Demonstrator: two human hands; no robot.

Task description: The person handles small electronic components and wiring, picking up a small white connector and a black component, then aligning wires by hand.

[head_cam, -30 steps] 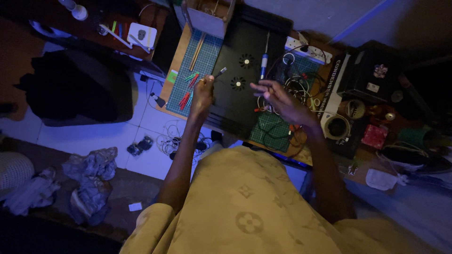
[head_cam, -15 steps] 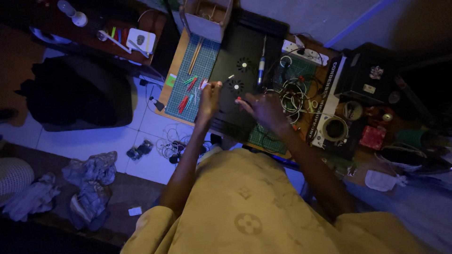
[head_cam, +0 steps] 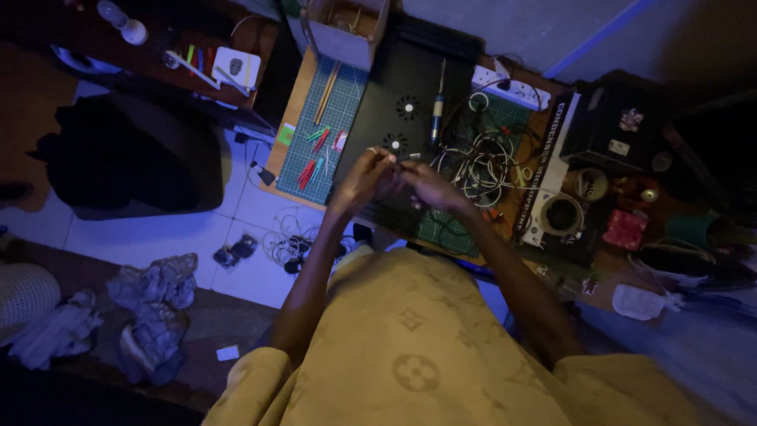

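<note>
Fingers of left hand (head_cam: 364, 175) and right hand (head_cam: 426, 185) meet over the black mat (head_cam: 418, 87), tips pinched together on a small thin piece (head_cam: 404, 158), pale, prob. a wire end or pin; too small and dim to say which. Both hands closed on it, held just above the mat, not resting on the worktop (head_cam: 293, 102).

Just past the fingers: two small round fan-like parts (head_cam: 408, 107) on the mat, and a screwdriver-like tool (head_cam: 436, 118) lying untouched, handle toward the hands. To the right of the fingers: tangle of white wires (head_cam: 489, 166) on a green board (head_cam: 441, 233), near but not touched. To the left: green cutting mat (head_cam: 327, 126) w/ red and green clips (head_cam: 314, 154) scattered, apart from the hands. Farther right: tape rolls (head_cam: 561, 214).

Judgement: work is mid-way, piece in hand being fitted or twisted; nothing looks assembled yet. Tool not picked up, wires loose, so most of the job seems left.
</note>
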